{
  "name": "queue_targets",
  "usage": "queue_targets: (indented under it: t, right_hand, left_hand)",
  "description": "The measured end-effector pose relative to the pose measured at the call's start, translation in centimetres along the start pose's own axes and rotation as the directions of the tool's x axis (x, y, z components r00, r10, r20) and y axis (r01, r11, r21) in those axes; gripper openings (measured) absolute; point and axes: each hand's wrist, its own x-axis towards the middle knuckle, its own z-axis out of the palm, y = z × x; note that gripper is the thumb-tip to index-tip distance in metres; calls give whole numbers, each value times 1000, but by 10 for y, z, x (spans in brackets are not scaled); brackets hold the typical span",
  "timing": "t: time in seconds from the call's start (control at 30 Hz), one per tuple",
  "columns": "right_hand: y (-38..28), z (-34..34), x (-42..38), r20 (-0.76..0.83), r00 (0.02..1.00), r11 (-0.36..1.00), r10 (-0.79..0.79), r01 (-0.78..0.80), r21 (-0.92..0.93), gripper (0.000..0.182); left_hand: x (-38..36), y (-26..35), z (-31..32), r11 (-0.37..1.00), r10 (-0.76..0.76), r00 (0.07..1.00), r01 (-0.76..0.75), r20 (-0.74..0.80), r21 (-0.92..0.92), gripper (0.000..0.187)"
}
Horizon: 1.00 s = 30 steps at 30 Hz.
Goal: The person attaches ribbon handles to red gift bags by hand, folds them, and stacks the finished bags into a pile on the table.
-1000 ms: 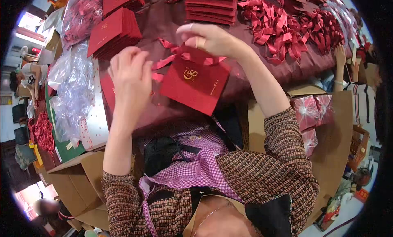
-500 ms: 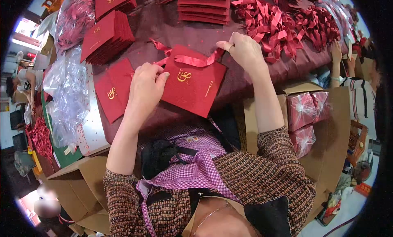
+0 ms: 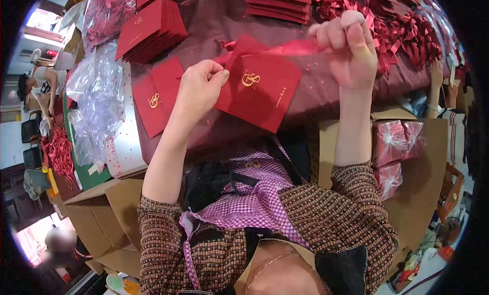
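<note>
A red card envelope (image 3: 270,94) with a gold emblem lies at the table's near edge. My left hand (image 3: 201,86) is closed at its left corner, pinching the card or its ribbon; which one is hidden. Raised above and to the right of the card, my right hand (image 3: 351,50) has its fingers curled round the end of a red ribbon (image 3: 295,47). The ribbon stretches across the card's top, blurred by motion. Another red card (image 3: 159,94) with the same emblem lies to the left, partly behind my left forearm.
Stacked red cards (image 3: 153,33) stand at the upper left, and another stack (image 3: 279,5) at the top. Loose ribbons (image 3: 407,38) are heaped upper right. Boxes flank me: one cardboard box (image 3: 104,218) left, another with wrapped red packages (image 3: 389,142) right. Other people are at both sides.
My right hand has moved up and right, drawing the ribbon out over the card. My left hand remains closed near the card's left side. The whole view has shifted slightly.
</note>
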Motion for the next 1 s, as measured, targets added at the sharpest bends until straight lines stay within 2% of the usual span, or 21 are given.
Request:
queue_targets:
  t: [0.07,0.1,0.13,0.17,0.2,0.23,0.33,0.53,0.67,0.83,1.0]
  right_hand:
    - [4,32,-5,-43,998,973,36,-44,-226,25]
    - [10,47,-8,-119,990,965,82,-108,-240,21]
    - [8,55,-14,-149,967,844,208,-255,-473,12]
    - [19,60,-20,-158,949,795,273,-315,-518,5]
    - [24,67,-25,-150,922,708,356,-371,-602,8]
    - [35,68,-30,-83,937,628,338,-290,-722,12]
    - [60,63,-44,-117,920,489,373,-302,-819,13]
    - [71,62,-47,-165,960,516,227,-262,-816,11]
    - [78,64,-49,-170,960,428,220,-252,-868,12]
    - [80,66,-49,-77,990,320,114,-110,-941,13]
    - [82,66,-48,-28,996,293,86,-52,-955,13]
  left_hand:
    - [1,-1,2,1000,11,1000,-11,-2,-8,19]
    - [3,-4,3,998,-13,1000,12,-11,-68,16]
    - [3,-6,4,991,-36,999,34,-18,-127,13]
    - [2,-5,2,992,-37,999,35,-20,-124,13]
    - [2,-3,0,959,-87,996,90,24,-268,14]
    - [0,-1,-2,903,-130,989,150,76,-403,15]
    - [-5,3,-9,839,-146,976,210,163,-502,24]
    - [-15,12,-19,804,-14,952,193,306,-562,35]
    - [-20,21,-22,822,-39,951,206,308,-531,37]
    - [-21,19,-19,801,4,960,164,278,-576,38]
    - [-21,17,-20,818,1,967,146,256,-556,38]
